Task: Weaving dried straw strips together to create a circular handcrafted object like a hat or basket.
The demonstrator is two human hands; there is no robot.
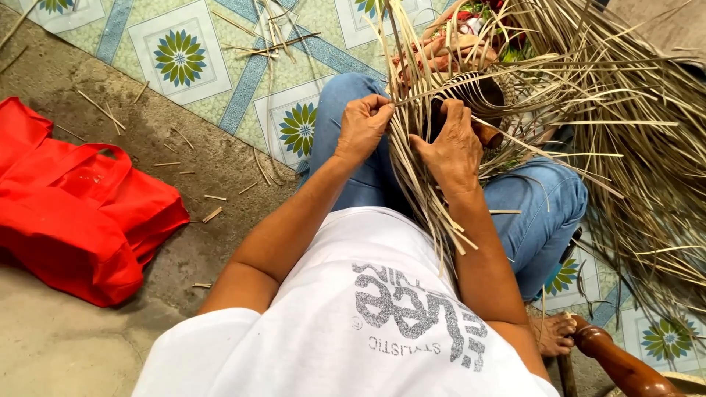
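Observation:
My left hand [362,126] pinches a thin pale straw strip at the edge of a bundle of long straw strips [423,147] that hang over my lap. My right hand [452,147] presses on a partly woven dark-and-pale straw piece [478,92] resting on my knees, its fingers closed over the strips. Loose strip ends fan out from the weave to the right and trail down between my legs. I sit in blue jeans and a white shirt.
A red fabric bag [77,213] lies on the concrete floor at the left. Straw scraps [213,213] litter the floor and the patterned mat [180,55]. A large heap of loose straw [632,147] spreads at the right. A wooden chair leg [618,364] stands at the lower right.

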